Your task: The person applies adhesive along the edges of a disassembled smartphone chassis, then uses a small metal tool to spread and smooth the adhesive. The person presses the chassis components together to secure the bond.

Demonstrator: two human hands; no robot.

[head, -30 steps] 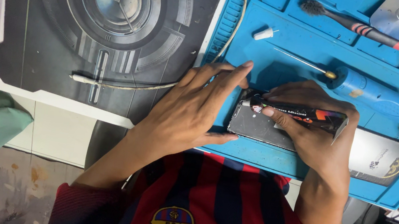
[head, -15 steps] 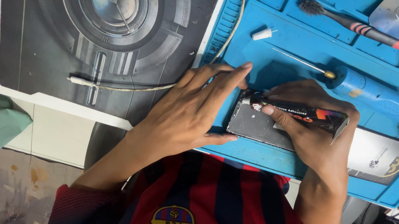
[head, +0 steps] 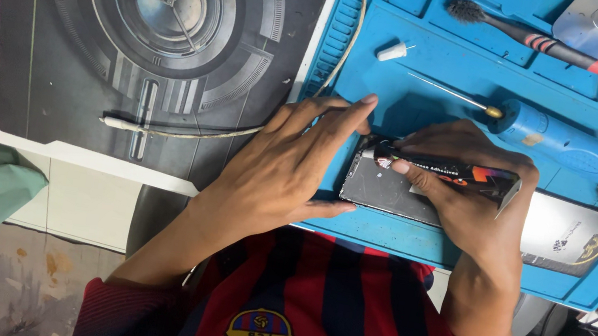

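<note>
The phone (head: pixel 390 190) lies flat on the blue work mat (head: pixel 443 63), near its front edge. The left hand (head: pixel 287 166) rests against its left end, fingers spread, steadying it — the right hand (head: pixel 463 194) pinches a black glue tube (head: pixel 449 170), nozzle touching the phone's top edge.

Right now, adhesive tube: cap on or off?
Off. The black adhesive tube in the right hand shows a bare nozzle at the phone edge; a small white cap lies apart on the blue mat.
</note>
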